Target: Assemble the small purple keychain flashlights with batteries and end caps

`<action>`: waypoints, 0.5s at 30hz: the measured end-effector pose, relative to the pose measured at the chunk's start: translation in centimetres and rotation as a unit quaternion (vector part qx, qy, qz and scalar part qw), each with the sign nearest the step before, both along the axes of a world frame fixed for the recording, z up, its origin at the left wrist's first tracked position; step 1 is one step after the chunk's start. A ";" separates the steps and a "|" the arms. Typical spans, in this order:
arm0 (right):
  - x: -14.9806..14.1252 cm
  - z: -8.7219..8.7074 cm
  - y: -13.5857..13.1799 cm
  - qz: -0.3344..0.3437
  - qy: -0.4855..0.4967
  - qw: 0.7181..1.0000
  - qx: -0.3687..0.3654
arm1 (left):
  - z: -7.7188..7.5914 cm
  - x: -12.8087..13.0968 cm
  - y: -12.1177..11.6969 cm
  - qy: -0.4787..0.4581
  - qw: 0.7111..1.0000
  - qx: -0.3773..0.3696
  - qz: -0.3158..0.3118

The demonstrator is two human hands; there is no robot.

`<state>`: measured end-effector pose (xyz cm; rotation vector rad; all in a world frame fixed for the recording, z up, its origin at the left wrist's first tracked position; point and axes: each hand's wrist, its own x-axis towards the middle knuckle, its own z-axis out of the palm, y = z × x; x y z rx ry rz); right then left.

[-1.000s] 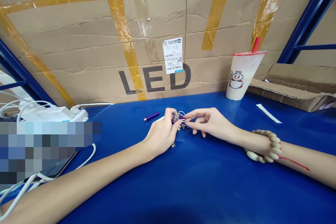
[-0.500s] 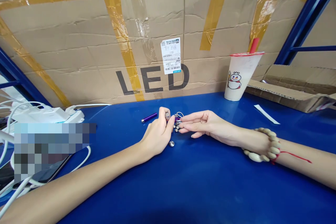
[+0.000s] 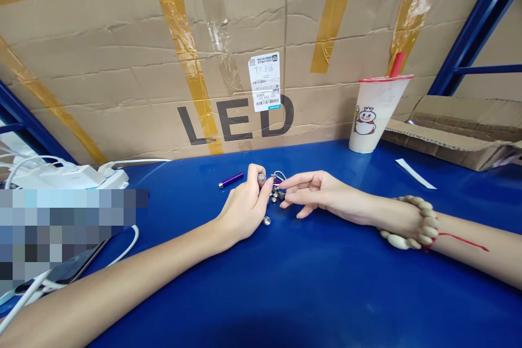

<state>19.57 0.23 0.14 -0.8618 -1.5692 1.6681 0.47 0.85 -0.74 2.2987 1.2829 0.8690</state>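
My left hand (image 3: 244, 206) rests on the blue table (image 3: 310, 283), its thumb and fingers pinched on a small silver cylindrical part (image 3: 261, 178). My right hand (image 3: 316, 193) reaches in from the right, fingertips pinched at a little heap of small silver button-like pieces (image 3: 277, 194) with a wire ring and a purple bit. One loose silver piece (image 3: 266, 221) lies just below my left thumb. A purple tube (image 3: 230, 180) lies on the table left of my left hand. A beaded bracelet (image 3: 416, 223) is on my right wrist.
A taped cardboard box marked LED (image 3: 236, 119) stands behind as a wall. A white drink cup with a red straw (image 3: 373, 117) stands at right, near a white paper strip (image 3: 414, 173) and flat cardboard (image 3: 457, 130). White chargers and cables (image 3: 69, 176) and a phone (image 3: 69, 272) lie at left.
My right hand's fingers have curled down onto the heap of small silver pieces. My left hand has shifted slightly left, still pinching its silver part.
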 end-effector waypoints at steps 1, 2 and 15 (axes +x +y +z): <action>0.0 0.0 0.0 0.000 0.002 1.000 -0.001 | 0.0 0.0 0.0 0.001 1.000 0.002 -0.001; 0.0 0.0 0.0 -0.002 0.003 1.000 -0.003 | 0.0 0.0 0.1 0.001 1.000 0.005 -0.002; 0.0 0.0 0.0 -0.004 -0.008 1.000 -0.017 | 0.0 0.1 0.1 0.003 1.000 0.004 -0.005</action>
